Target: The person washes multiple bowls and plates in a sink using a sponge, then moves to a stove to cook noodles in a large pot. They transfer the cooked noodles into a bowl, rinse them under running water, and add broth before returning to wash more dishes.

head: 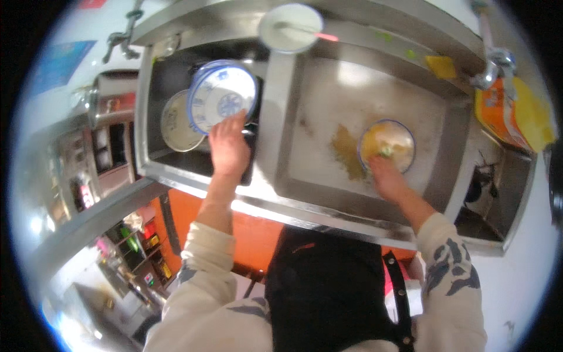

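Observation:
My left hand (229, 145) is at the lower rim of a blue-and-white patterned bowl (217, 99) over the dark left basin; its fingers reach inside the rim, and the thumb is hidden. More than one blue rim shows, so bowls appear stacked there. Behind them a pale bowl (176, 127) lies lower in the basin. My right hand (387, 176) touches the near edge of a blue-rimmed bowl (398, 141) in the right basin. Yellowish residue and a small green-white piece are in that bowl. A yellow-brown spill (349, 154) spreads on the basin floor beside it.
A white bowl with a pink-handled utensil (290, 28) stands at the back of the divider. A yellow sponge or cloth (441, 67) lies on the back ledge. Faucets (495, 66) rise at both back corners. An orange-and-yellow package (512, 114) stands at right, above a small side compartment (488, 198).

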The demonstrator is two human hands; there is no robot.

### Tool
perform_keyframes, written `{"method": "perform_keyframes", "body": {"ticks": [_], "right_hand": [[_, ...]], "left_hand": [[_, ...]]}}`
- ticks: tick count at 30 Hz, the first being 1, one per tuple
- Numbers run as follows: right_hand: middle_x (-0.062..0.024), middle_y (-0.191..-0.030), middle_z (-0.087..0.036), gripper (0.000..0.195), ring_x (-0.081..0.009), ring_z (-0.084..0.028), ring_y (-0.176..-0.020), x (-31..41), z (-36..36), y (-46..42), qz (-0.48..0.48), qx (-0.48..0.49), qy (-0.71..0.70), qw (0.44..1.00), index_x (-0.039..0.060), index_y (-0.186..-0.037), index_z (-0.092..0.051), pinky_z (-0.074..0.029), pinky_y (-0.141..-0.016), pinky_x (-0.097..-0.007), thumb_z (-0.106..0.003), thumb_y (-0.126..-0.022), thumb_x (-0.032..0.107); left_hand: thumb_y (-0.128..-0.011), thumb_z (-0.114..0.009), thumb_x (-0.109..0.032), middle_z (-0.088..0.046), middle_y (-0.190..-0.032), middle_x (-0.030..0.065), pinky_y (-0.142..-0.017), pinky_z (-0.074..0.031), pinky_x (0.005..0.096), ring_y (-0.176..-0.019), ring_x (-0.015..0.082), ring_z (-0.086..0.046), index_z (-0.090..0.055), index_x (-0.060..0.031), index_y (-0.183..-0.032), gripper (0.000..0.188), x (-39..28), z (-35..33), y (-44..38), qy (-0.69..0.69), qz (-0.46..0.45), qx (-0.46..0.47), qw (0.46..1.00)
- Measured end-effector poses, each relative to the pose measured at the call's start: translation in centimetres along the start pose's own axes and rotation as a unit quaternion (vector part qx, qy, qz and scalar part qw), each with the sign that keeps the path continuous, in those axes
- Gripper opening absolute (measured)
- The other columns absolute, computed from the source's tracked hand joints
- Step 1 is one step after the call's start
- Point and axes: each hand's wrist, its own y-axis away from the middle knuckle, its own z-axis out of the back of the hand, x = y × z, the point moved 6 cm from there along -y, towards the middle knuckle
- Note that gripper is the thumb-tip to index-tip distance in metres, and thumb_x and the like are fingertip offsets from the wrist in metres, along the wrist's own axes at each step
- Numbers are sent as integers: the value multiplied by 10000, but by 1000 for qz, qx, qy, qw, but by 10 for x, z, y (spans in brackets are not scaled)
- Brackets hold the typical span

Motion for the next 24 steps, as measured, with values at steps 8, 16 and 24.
{"method": "perform_keyframes", "body": {"ticks": [8,16,24], "right_hand": [[-198,-1478,-608,738,-378,-619,-1299,-75,-37,-16,-121,-85,124,981,59,-1565,-502,-473,-1152,-502,-740,-870,126],[-186,-1617,-512,733,-360,-539,-1443,33,25,-46,-34,-113,-213,970,45,-1574,-485,-463,-1190,-446,-690,-871,59],[-213,-1189,-687,408,-396,-676,-1137,-41,5,-17,4,-133,111,985,1,-1350,-623,-531,-1059,-516,-571,-957,99]], "left_hand": [[-898,-541,109,-676,-1372,180,-1065,-550,446,-1269,353,-664,-566,-75,-1516,645,-157,-17,25,408,-17,144,902],[-985,-701,-488,-677,-1217,136,-1002,-530,470,-1112,313,-653,-551,-81,-1467,649,-262,-196,12,683,368,277,567],[-1084,-571,-228,-670,-1289,93,-1027,-547,430,-1188,264,-650,-556,-97,-1445,384,-276,-213,0,797,353,327,364]]}}
